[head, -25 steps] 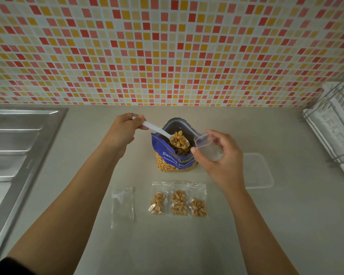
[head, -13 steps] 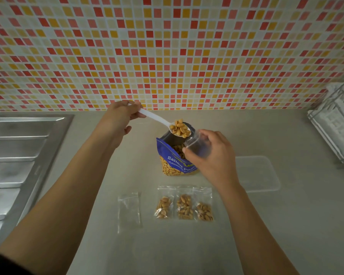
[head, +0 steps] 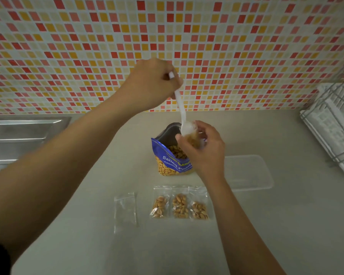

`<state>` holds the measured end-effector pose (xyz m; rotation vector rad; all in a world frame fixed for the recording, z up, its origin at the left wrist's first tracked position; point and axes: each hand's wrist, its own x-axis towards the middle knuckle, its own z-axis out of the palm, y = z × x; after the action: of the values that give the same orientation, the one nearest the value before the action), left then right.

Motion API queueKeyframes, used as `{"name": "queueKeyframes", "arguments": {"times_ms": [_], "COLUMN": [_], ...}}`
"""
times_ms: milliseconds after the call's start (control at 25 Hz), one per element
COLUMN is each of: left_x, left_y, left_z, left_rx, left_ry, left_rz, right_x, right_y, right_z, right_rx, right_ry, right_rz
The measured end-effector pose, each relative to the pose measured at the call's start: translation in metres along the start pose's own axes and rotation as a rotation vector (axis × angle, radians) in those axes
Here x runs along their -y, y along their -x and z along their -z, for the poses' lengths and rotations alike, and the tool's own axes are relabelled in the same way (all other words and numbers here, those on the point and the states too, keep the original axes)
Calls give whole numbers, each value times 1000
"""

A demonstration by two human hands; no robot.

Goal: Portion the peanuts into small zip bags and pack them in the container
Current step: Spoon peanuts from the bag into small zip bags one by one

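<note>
A blue peanut pouch (head: 168,159) stands open on the counter, peanuts visible inside. My left hand (head: 153,84) grips a white plastic spoon (head: 180,104), tilted steeply so its bowl points down into a small clear zip bag (head: 193,138). My right hand (head: 205,153) holds that bag open just above the pouch, with peanuts showing in it. Three filled zip bags (head: 180,205) lie side by side in front of the pouch. An empty zip bag (head: 125,212) lies to their left. The clear container (head: 248,171) sits on the counter to the right.
A steel sink drainboard (head: 18,135) lies at the left. A white dish rack (head: 334,124) stands at the right edge. The mosaic tiled wall (head: 167,36) rises behind the grey counter (head: 286,225).
My left hand rose and tipped the loaded spoon from level to steeply downward, its bowl now at the mouth of the small bag. My right hand kept the bag above the pouch.
</note>
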<state>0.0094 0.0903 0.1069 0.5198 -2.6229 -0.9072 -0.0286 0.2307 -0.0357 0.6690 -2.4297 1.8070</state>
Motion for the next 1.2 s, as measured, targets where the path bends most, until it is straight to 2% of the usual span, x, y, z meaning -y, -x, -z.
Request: {"name": "queueKeyframes", "arguments": {"times_ms": [40,120,240,320,400,520,640,840,1000,1200], "left_x": [-6,-3,29,53,72,80,71,73,78,86], "left_y": [0,0,1,8,19,32,32,18,24,30], "left_z": [4,16,14,-18,-62,-104,-117,-117,-107,-90], "left_rx": [-22,-108,-221,-123,3,55,98,76,66,-1], "left_ry": [-53,-9,135,94,-67,-338,-344,-140,252,476], "left_rz": [-50,-40,143,233,171,140,258,462,473,468], "right_x": [0,-3,-12,-19,-27,-37,-40,-41,-42,-40], "right_y": [1,3,7,11,13,14,14,16,15,17], "right_z": [0,3,15,22,26,27,25,24,26,31], "right_rx": [-10,-9,-1,7,50,99,113,124,144,169], "right_ry": [-31,-84,-127,-157,-285,-409,-448,-435,-412,-402], "right_rz": [-18,-61,-70,-120,-222,-330,-307,-293,-285,-273]}}
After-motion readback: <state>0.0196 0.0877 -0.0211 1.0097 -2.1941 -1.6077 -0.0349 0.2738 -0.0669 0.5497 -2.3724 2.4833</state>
